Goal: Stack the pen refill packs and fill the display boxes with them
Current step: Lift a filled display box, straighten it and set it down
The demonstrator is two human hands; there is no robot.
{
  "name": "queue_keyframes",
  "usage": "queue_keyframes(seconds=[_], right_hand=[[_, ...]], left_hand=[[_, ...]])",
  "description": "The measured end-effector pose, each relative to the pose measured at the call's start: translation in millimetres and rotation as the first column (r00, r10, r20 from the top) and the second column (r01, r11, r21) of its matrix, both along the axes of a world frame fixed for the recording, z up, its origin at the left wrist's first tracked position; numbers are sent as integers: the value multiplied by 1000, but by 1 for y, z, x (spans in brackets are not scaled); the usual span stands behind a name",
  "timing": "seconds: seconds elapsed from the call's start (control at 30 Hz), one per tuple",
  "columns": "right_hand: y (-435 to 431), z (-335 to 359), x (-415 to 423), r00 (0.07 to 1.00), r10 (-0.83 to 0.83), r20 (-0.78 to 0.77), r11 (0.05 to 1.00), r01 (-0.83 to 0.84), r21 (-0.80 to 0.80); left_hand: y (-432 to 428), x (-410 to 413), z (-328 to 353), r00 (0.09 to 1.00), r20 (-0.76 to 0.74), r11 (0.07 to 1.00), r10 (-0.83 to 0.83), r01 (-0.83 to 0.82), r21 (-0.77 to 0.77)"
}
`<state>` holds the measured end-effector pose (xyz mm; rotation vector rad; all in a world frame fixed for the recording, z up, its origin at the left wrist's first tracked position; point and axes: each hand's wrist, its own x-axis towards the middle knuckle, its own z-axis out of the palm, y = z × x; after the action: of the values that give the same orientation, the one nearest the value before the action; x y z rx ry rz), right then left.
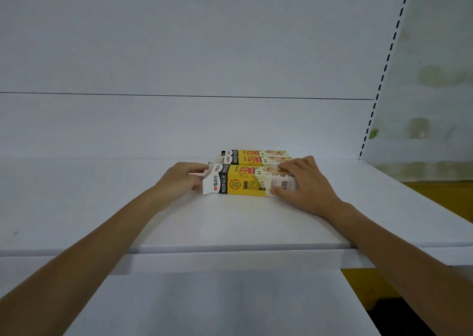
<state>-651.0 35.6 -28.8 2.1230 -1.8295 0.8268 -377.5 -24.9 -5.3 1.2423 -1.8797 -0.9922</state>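
My left grip (pixel 183 179) pinches the open flap (pixel 206 175) of the nearest yellow box (pixel 240 182) lying on the shelf (pixel 230 223), my right grip (pixel 302 182) clamps its other end, so a hard tug could tear the flap or knock the two boxes (pixel 256 156) just behind.

Three long display boxes (pixel 256 159) lie flat on the white shelf (pixel 230 223), side by side and touching, near its back edge, a little right of the middle. Each is yellow with a black-and-white left end and a pale right end. The front box (pixel 245 180) has its white left flap (pixel 204 174) open.
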Motion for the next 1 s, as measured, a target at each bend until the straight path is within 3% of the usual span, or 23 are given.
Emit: queue_keyframes(seconds=[0.07, 0.13, 0.23, 0.3, 0.37, 0.47, 0.6, 0.7, 0.83, 1.0], right_hand=[[2, 9, 3, 1000, 0, -28, 1000, 1, 28], [0, 27, 7, 999, 1, 42, 994, -5, 107], [-9, 50, 26, 991, 55, 121, 900, -102, 423], [-13, 52, 46, 993, 98, 68, 830, -119, 545], [-14, 45, 61, 991, 115, 66, 865, -132, 484], [-5, 41, 79, 978, 109, 180, 969, -145, 201], [13, 46, 96, 855, 274, 441, 961, -266, -81], [25, 47, 97, 800, 382, 464, 923, -355, -149], [36, 66, 90, 669, 426, 609, 905, -313, -290], [33, 84, 92, 649, 453, 611, 891, -328, -313]], left_hand=[[7, 15, -6, 968, 95, 952, 234, -208, -224], [21, 28, -8, 950, 95, 909, 297, -251, -334], [46, 29, -8, 975, 161, 962, 154, -110, -252], [54, 21, -12, 974, 218, 981, 59, -17, -192], [58, 12, -11, 977, 199, 982, 76, -39, -183], [61, 1, 8, 992, -6, 983, 125, -125, -135], [66, -22, 42, 956, -291, 956, 30, -113, -272], [60, -29, 46, 961, -269, 914, -61, -54, -401], [55, -26, 48, 963, -247, 914, -108, -1, -407], [56, -25, 52, 970, -224, 910, -97, -5, -415]])
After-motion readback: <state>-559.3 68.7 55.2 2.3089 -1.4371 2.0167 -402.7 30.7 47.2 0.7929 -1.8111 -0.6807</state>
